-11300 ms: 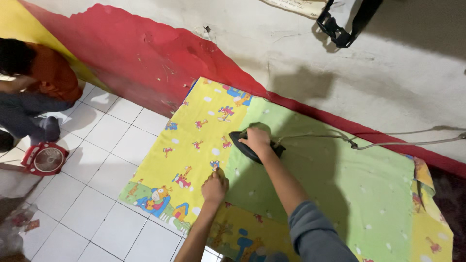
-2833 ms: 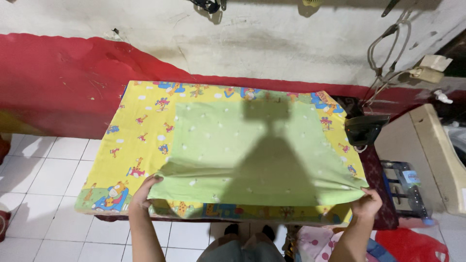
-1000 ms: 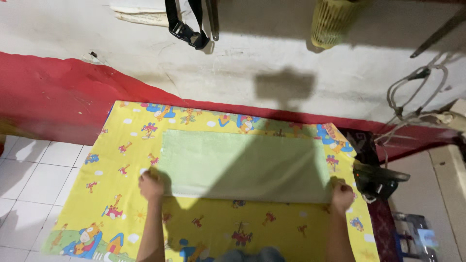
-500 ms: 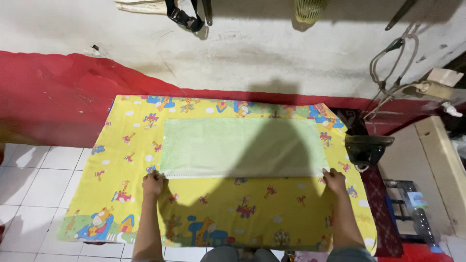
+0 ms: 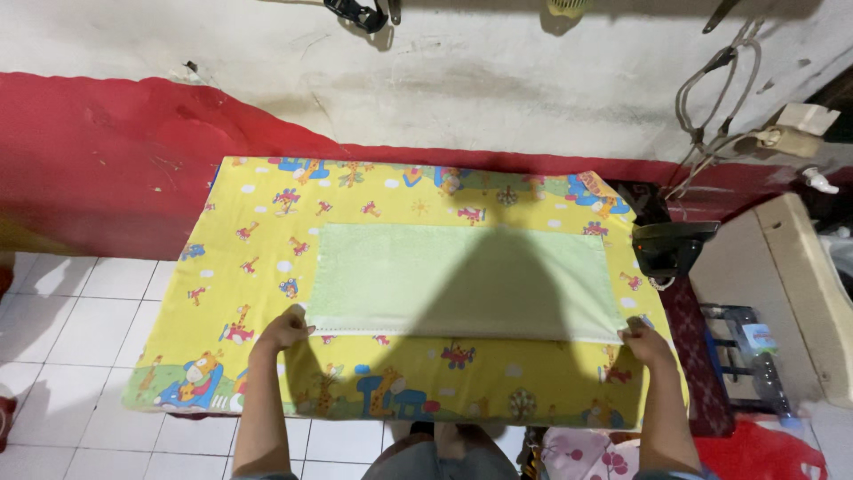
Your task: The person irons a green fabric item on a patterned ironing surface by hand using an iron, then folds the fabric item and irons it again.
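A light green cloth point(image 5: 462, 280) lies folded flat as a long rectangle on a yellow cartoon-print cover point(image 5: 249, 267) spread over a table. My left hand point(image 5: 284, 329) pinches the cloth's near left corner. At the near right corner, my right hand point(image 5: 644, 340) grips the same near edge. My shadow falls across the middle of the cloth. A dark clothes iron point(image 5: 671, 247) rests off the table's right end, apart from both hands.
A red-and-white wall point(image 5: 115, 151) runs behind the table. Cables and a socket point(image 5: 782, 133) hang at the upper right. A beige cabinet point(image 5: 800, 284) and a rack with a bottle point(image 5: 755, 356) stand to the right. White floor tiles point(image 5: 80, 329) lie on the left.
The green cloth went from spread wide to folded into a narrow strip. Both hands have drawn its near edge toward me over the last second.
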